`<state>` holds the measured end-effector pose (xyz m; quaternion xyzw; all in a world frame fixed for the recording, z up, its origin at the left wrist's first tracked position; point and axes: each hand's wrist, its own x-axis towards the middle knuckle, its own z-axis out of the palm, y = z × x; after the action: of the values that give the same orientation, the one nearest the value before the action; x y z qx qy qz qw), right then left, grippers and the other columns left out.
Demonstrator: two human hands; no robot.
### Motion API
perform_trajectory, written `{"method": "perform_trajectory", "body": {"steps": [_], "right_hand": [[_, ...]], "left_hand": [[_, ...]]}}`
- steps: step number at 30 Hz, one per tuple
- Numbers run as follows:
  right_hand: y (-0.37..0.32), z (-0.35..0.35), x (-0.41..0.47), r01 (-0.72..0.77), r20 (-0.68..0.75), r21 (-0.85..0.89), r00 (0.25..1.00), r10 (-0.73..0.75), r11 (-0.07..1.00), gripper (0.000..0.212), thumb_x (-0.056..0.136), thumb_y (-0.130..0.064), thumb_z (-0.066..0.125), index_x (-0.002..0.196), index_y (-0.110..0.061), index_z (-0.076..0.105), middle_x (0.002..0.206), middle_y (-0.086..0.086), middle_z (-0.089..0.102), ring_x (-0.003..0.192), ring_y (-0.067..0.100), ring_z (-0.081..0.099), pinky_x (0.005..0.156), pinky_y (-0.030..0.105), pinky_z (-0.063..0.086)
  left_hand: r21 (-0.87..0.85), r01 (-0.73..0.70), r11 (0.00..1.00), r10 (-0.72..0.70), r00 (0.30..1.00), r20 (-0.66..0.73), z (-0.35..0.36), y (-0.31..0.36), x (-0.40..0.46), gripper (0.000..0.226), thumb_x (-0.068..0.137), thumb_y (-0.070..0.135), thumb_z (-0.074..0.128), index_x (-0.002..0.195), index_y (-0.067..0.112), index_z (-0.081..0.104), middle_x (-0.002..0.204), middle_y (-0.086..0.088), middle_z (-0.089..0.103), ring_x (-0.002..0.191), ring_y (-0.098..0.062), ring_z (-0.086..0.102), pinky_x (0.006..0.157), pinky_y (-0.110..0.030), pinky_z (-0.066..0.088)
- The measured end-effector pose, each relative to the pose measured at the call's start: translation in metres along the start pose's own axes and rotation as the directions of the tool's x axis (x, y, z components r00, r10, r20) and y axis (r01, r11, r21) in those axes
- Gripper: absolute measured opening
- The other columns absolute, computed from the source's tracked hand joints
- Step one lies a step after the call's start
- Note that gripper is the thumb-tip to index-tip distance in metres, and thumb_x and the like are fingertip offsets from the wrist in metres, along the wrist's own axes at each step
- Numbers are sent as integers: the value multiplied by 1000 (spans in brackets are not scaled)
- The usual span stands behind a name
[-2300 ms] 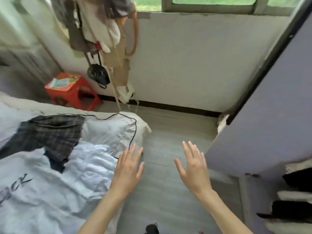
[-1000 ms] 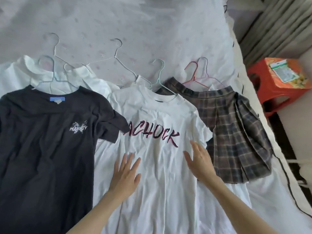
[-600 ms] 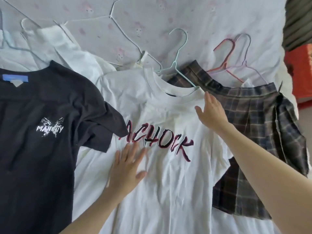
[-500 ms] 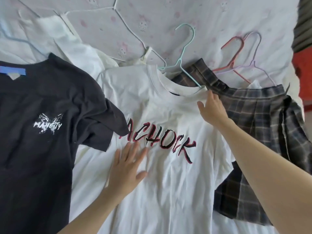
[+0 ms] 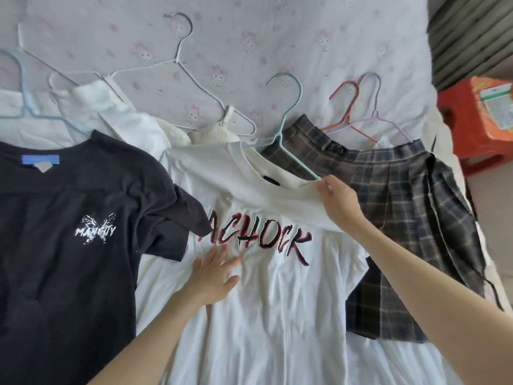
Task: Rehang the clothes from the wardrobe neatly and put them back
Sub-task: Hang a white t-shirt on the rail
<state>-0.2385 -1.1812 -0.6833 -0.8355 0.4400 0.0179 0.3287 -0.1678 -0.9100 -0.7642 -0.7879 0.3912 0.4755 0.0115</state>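
Right now your right hand (image 5: 340, 202) pinches the shoulder of the white tee (image 5: 266, 273), just beside the collar, and lifts that bit of cloth off the bed. Your left hand (image 5: 213, 276) lies flat with fingers straight, pressing the tee's chest below the lettering. The tee lies face up in the middle of the bed, with the green hanger (image 5: 286, 118) running in under the collar at the lifted shoulder.

The risk, as I judge it, is the hanger's arm: pull the shoulder further and the wire may slip out of the neck, or stretch the collar if it catches. Your left palm pins the cloth, so a hard tug on the right could bunch the tee into creases. The black tee (image 5: 69, 218) overlaps the white one with its sleeve, and the plaid skirt (image 5: 402, 204) lies touching it on the right; either could drag along if you lift the tee.

The sheet (image 5: 249, 37) is pale with a small pink print, soft and rumpled. More hangers (image 5: 358, 107) lie near the top. A red stool (image 5: 472, 120) stands beside the bed at the right.
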Motion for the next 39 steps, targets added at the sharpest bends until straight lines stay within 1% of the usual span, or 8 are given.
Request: {"method": "perform_trajectory", "body": {"steps": [7,15,18,20,23,26,32,39], "right_hand": [[-42,-64,-71,16,-139,93,990,-3,996,27,97,-31,45,105,-13,62,78,1,54,69,16,47,57,25,26],[9,-149,-215,-15,-326,213,942,86,977,22,93,-30,53,95,-12,65,83,-5,60,78,15,54,61,22,29],[37,-175,-278,-2,-422,269,899,119,963,15,92,-27,55,87,-16,64,80,-5,63,74,11,57,63,25,38],[56,-193,-319,7,-499,310,852,156,951,12,91,-25,56,82,-18,62,76,-5,61,71,11,55,62,27,39],[91,-223,-384,-14,-586,361,774,239,932,12,90,-24,58,86,-16,66,81,-2,64,75,16,57,68,32,43],[126,-248,-454,14,-652,441,692,310,897,9,87,-25,62,84,-31,68,84,-9,67,82,10,60,76,28,45],[173,-282,-609,37,-793,481,445,417,876,26,84,-15,65,76,-39,67,74,-5,59,66,5,51,61,13,35],[204,-289,-782,-2,-886,457,83,455,890,19,84,-6,64,79,-24,71,74,-13,66,66,-2,55,63,8,38]], "left_hand": [[-305,-145,941,31,936,-349,-43,45,-62,38,99,22,38,136,16,42,140,4,40,133,-14,35,105,-22,24],[-134,-406,904,122,544,-830,-108,135,-134,49,91,13,54,137,4,38,138,-16,40,130,-29,34,106,-30,25],[132,-392,910,353,570,-742,-116,178,-146,54,95,34,46,144,15,31,149,-10,30,140,-30,20,112,-47,14],[225,-458,860,475,559,-680,-114,210,-159,47,95,43,39,133,18,48,130,-8,54,125,-31,44,106,-51,26],[294,-633,716,635,415,-651,-98,265,-193,45,91,51,31,100,21,63,89,-2,67,84,-29,63,77,-37,42],[266,-761,592,720,350,-599,-69,322,-229,34,88,57,32,88,31,54,82,5,65,77,-20,61,74,-35,41],[134,-897,422,780,284,-558,17,439,-309,36,80,49,50,75,16,64,61,11,60,65,-17,59,74,-40,46],[201,-970,135,887,28,-462,112,547,-419,28,81,44,54,77,19,67,68,7,64,72,-22,62,78,-47,43]]}}
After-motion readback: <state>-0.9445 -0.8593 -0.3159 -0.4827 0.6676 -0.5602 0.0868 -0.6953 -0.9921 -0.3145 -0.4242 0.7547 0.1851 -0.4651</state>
